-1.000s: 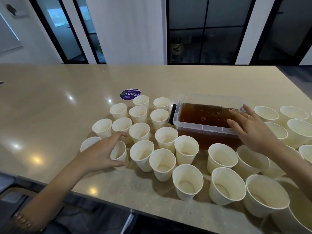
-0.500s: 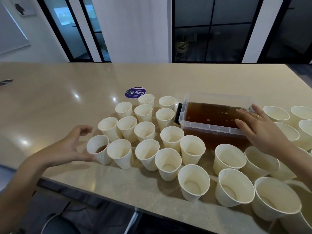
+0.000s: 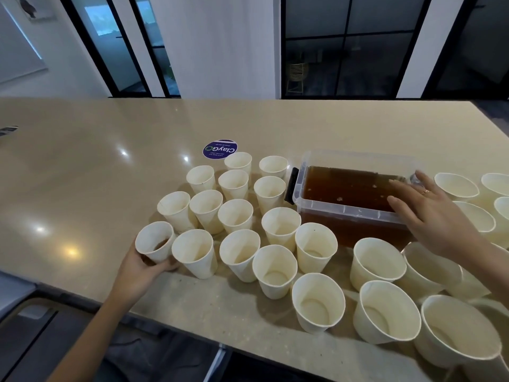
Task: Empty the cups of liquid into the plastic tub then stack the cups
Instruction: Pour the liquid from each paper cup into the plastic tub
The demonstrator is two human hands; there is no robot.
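Brown liquid fills most of the plastic tub (image 3: 355, 213); nearly every paper cup looks drained, none stacked. Left hand (image 3: 143, 267) grips the corner cup (image 3: 154, 242), which holds dregs. Right hand (image 3: 429, 213) rests flat-fingered on the tub's rim.

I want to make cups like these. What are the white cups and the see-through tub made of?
The cup the left hand holds looks like matte white paper, with a thin rolled rim. The tub looks like clear glossy plastic: the brown liquid shows through its wall.
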